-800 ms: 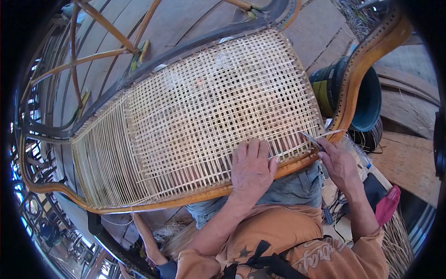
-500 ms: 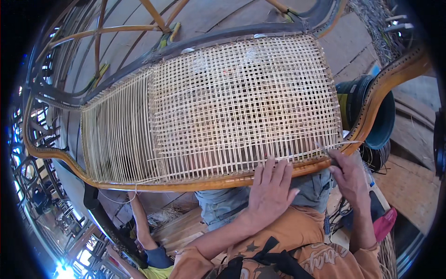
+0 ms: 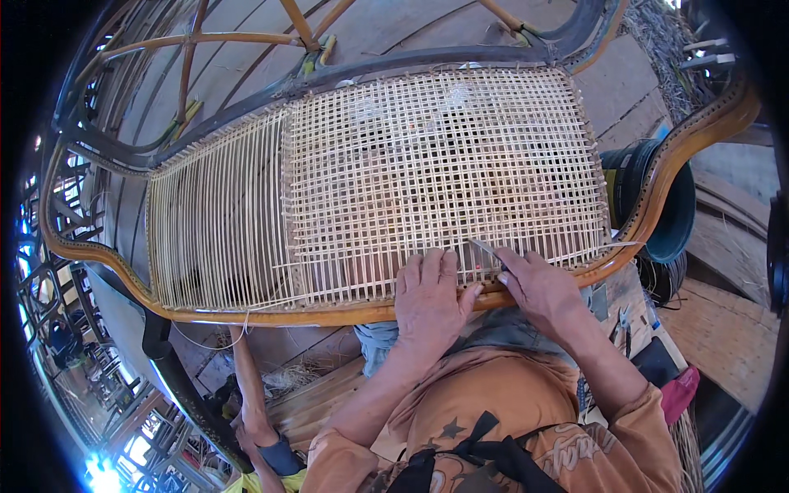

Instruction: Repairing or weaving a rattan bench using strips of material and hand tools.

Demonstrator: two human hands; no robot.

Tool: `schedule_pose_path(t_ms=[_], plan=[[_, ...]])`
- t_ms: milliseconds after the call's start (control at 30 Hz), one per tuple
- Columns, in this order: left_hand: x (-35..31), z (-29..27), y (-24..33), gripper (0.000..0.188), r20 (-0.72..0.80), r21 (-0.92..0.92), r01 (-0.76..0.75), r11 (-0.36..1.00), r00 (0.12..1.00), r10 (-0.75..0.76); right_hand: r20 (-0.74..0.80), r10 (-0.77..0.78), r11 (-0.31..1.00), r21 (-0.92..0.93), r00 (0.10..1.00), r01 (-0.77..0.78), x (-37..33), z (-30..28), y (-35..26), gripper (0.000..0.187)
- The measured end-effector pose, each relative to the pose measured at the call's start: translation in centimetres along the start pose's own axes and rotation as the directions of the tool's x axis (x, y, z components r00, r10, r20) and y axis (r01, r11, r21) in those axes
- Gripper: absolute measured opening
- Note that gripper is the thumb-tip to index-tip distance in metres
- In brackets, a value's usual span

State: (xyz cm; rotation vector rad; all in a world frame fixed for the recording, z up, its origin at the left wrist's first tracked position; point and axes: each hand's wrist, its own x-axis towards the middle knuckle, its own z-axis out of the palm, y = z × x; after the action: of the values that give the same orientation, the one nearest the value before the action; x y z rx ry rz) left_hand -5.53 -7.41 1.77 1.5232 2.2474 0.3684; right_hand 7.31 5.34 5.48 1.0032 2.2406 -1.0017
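Note:
A cane seat panel [image 3: 444,164] stretches across a curved wooden furniture frame [image 3: 353,315]. Its right part is woven in an open grid, while the left section has only strands running one way. My left hand [image 3: 431,300] lies on the front rail, fingers stretched flat onto the near strands, holding nothing. Just right of it, my right hand [image 3: 546,292] is closed around a thin pointed metal tool [image 3: 485,247], whose tip points left over the near weave. The tool's handle end is hidden in my palm. A loose cane strand [image 3: 620,245] sticks out past the right front corner.
A dark green bucket [image 3: 675,209] stands beyond the right rail. Pliers [image 3: 626,322] and a pink cloth [image 3: 680,393] lie at lower right. Another person's arm [image 3: 249,382] reaches up at lower left, near a hanging loop of strand [image 3: 201,346]. More bent frame poles [image 3: 189,66] stand behind.
My right hand has moved left along the front rail with the pointed tool, close to my left hand. My left hand has shifted left, and the panel sits slightly differently in view.

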Motion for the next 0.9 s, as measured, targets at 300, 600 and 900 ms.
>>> schedule_pose_path(t_ms=[300,600,900], plan=[[0.0,0.8,0.3,0.061,0.035,0.025,0.047,0.999,0.998,-0.048,-0.012,-0.031,0.997,-0.074,0.999,0.03,0.5,0.6,-0.1,0.031],[0.2,0.5,0.8,0.06,-0.017,0.0,0.073,0.997,0.997,-0.073,-0.028,-0.058,0.991,-0.121,0.998,0.054,0.5,-0.1,-0.6,0.03],[-3.9,-3.1,-3.5,0.053,0.02,0.144,0.106,0.984,0.994,-0.11,-0.149,-0.136,0.988,0.048,0.98,0.144,-0.5,-0.3,-1.6,0.032]])
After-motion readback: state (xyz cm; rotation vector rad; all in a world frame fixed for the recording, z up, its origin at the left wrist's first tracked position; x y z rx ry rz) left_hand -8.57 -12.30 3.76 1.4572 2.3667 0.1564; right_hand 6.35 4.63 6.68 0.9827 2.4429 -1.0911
